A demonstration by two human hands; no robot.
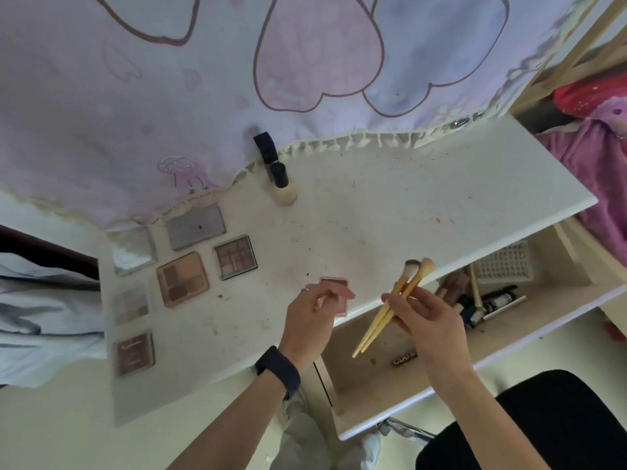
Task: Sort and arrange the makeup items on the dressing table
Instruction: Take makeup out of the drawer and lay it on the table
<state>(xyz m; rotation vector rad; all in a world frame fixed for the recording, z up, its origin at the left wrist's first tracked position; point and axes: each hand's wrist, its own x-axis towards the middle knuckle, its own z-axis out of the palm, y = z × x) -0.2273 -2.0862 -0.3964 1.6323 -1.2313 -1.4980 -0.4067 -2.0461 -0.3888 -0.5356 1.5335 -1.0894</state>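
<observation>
Head view: right grip (427,320) holds two brushes (403,286) together (seemingly paired as one category), while left grip (308,317) pinches pink compact (339,289) at desk (407,198) edge.

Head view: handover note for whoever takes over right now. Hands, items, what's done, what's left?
Left hand: grips the pink compact at the table's front edge.
Right hand: holds two yellow brushes above the open drawer.
Done: six palettes laid out at left; foundation bottle upright at the back.
Left: place compact and brushes; bottles lie in the drawer.
</observation>
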